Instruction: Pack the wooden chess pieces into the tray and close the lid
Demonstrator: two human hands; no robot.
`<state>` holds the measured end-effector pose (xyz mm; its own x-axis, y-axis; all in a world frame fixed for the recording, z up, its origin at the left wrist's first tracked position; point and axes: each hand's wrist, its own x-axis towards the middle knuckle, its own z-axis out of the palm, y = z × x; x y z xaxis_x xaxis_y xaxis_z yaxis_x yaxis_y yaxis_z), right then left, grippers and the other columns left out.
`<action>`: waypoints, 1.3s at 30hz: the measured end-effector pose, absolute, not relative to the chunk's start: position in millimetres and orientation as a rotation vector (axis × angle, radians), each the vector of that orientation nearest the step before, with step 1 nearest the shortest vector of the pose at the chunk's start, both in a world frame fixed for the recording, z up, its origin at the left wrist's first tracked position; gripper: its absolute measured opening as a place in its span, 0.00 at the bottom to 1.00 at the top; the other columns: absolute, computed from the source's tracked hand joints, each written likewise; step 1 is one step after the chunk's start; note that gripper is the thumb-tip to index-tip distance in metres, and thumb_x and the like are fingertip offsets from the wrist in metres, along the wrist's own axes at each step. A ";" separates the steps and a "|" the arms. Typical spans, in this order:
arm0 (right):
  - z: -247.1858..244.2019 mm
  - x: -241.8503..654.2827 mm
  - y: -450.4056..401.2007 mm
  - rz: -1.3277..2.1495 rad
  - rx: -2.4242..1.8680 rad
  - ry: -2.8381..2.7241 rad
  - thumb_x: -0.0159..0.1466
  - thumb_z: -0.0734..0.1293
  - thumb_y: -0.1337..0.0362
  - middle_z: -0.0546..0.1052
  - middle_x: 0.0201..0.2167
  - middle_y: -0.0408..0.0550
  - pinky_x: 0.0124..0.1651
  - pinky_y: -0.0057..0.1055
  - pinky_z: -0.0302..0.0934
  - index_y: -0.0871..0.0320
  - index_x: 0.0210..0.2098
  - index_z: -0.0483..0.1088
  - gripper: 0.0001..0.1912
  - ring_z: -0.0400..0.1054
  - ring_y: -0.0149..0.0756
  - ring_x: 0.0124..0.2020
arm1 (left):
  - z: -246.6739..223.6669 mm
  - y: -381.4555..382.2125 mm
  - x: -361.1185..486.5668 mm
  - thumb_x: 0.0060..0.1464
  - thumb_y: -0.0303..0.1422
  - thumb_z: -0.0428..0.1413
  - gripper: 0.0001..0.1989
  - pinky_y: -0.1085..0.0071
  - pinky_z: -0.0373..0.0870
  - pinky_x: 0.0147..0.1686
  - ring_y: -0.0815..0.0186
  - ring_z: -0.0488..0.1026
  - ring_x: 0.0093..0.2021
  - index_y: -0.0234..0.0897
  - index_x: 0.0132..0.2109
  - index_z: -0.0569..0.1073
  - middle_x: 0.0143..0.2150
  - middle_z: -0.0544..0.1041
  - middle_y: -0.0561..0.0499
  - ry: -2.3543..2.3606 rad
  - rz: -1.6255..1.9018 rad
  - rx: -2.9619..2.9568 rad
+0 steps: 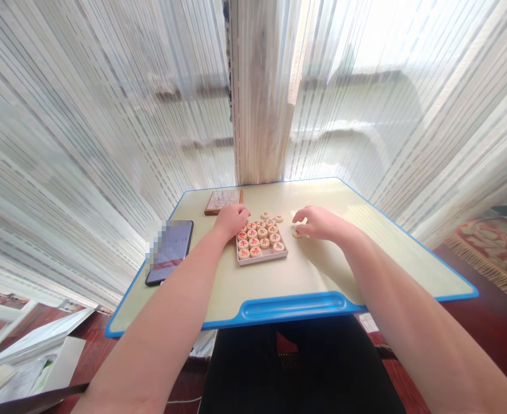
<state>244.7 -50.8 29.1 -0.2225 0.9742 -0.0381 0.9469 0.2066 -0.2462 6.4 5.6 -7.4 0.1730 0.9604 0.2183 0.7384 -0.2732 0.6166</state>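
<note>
A shallow white box (262,260) on the table holds several round wooden pieces, with red characters on the left and black ones on the right. One spot in its front row shows bare floor. My left hand (233,219) rests at the box's back left corner, fingers curled; what they hold, if anything, is hidden. Right of the box, my right hand (314,222) has its thumb and fingers around a round piece (297,232) lying on the table. Two loose pieces, one (265,215) and another (279,218), lie just behind the box.
The pale table (218,293) has a blue rim and a blue tray groove (292,306) at the front. A brown-edged box lid (224,201) lies at the back left. A tablet (173,253) lies at the left edge. Striped curtains hang behind.
</note>
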 end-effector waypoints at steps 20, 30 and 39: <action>50.4 218.6 -46.0 0.135 -2.047 -2.773 0.59 0.60 0.65 0.77 0.32 0.54 0.24 0.28 0.53 0.59 0.40 0.73 0.13 0.72 0.39 0.27 | -14.2 18.6 5.9 0.50 0.30 0.46 0.14 0.71 0.64 0.33 0.66 0.71 0.31 0.36 0.28 0.76 0.26 0.77 0.50 1.602 0.905 2.051; 42.0 215.6 -11.3 -0.155 -0.827 -2.663 0.62 0.60 0.63 0.77 0.33 0.50 0.35 0.32 0.63 0.57 0.41 0.71 0.11 0.70 0.37 0.36 | -17.4 21.9 5.0 0.50 0.30 0.44 0.13 0.71 0.62 0.27 0.67 0.68 0.24 0.37 0.21 0.67 0.18 0.70 0.53 1.598 1.017 1.890; -1.9 214.4 -21.2 -0.141 -0.414 -2.349 0.61 0.63 0.66 0.76 0.29 0.48 0.34 0.33 0.63 0.59 0.41 0.69 0.09 0.66 0.34 0.29 | -17.4 19.4 2.6 0.47 0.31 0.45 0.10 0.74 0.62 0.25 0.71 0.64 0.20 0.36 0.23 0.68 0.16 0.67 0.56 1.561 1.064 1.684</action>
<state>214.4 -21.2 -1.9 -0.6782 0.2545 0.6894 0.3353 0.9419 -0.0179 2.6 19.4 -17.4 -0.0140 0.9878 0.1552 0.5052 -0.1270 0.8536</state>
